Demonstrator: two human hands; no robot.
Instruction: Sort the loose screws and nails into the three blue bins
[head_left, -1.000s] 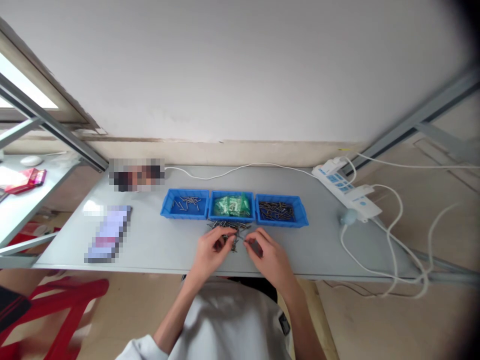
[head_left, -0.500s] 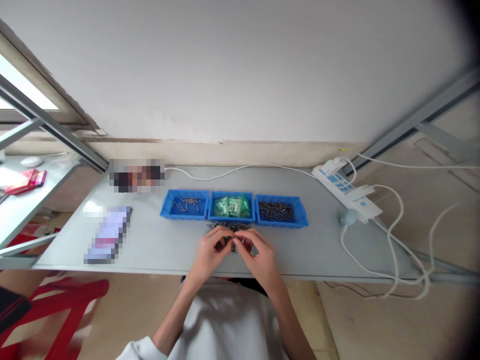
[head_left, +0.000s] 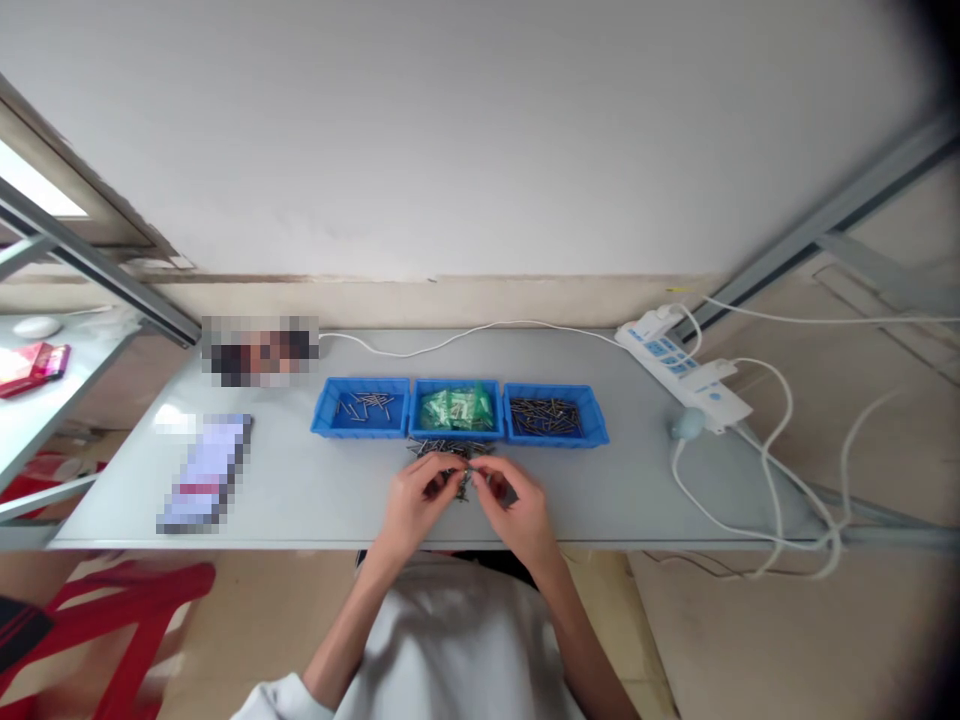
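Note:
My left hand (head_left: 420, 502) and my right hand (head_left: 517, 508) meet over the front of the table, thumbs and forefingers pinched together. Between their fingertips is something small that I cannot make out. Under and behind my fingers lies a loose pile of dark metal screws (head_left: 435, 447), partly covered by the hands. Just beyond the pile, three blue trays stand in a row. A few screws (head_left: 367, 405) lie in the left tray (head_left: 360, 432). Green plastic packets (head_left: 457, 408) fill the middle tray (head_left: 455, 435). Many dark screws (head_left: 544, 415) cover the floor of the right tray (head_left: 596, 430).
At the left lies a blurred-out phone (head_left: 206, 470), with another pixelated object (head_left: 262, 352) behind it. A white power strip (head_left: 679, 375) with plugs and looping cables (head_left: 780, 450) occupies the right side. A red stool (head_left: 142, 600) stands below left.
The view has shifted slightly, moving the scene a little left in the picture. My fingertips have moved slightly apart, while both hands stay pinched over the screw pile.

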